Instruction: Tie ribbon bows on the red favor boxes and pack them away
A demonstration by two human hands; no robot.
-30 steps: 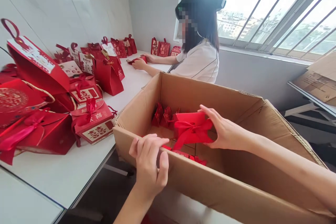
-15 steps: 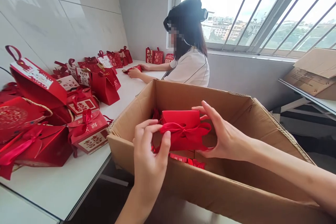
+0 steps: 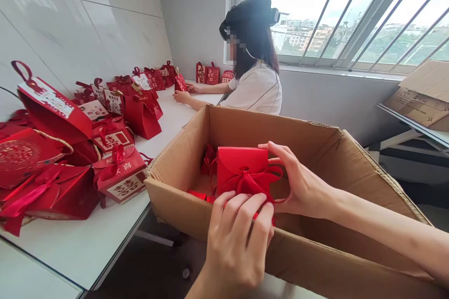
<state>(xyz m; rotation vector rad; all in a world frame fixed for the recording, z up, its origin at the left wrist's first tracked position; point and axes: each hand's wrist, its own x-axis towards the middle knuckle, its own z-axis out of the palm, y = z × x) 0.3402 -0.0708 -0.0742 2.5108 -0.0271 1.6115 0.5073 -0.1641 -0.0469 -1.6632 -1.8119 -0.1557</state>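
A red gift box (image 3: 233, 156) with a rounded flap and a red ribbon bow (image 3: 247, 180) is held up over the open cardboard box (image 3: 168, 201). My right hand (image 3: 305, 187) grips its right side, thumb below and fingers behind the upper edge. Curled over its lower front are the fingers of my left hand (image 3: 240, 233), covering the ribbon's tails; the fingertips are partly hidden. Inside the cardboard box, other red boxes show in part, one with a twisted cord (image 3: 211, 175).
Many red gift boxes crowd the white table (image 3: 70, 252) on the left, one with a pink ribbon (image 3: 28, 196). Across from me a person (image 3: 259, 84) in white handles a small red box (image 3: 180, 83). Another cardboard carton (image 3: 417, 103) stands at right, below the barred window.
My left hand has moved from the gift box's left side down to its lower front, over the ribbon. The box's flap faces me more. The other person's red box now stands upright.
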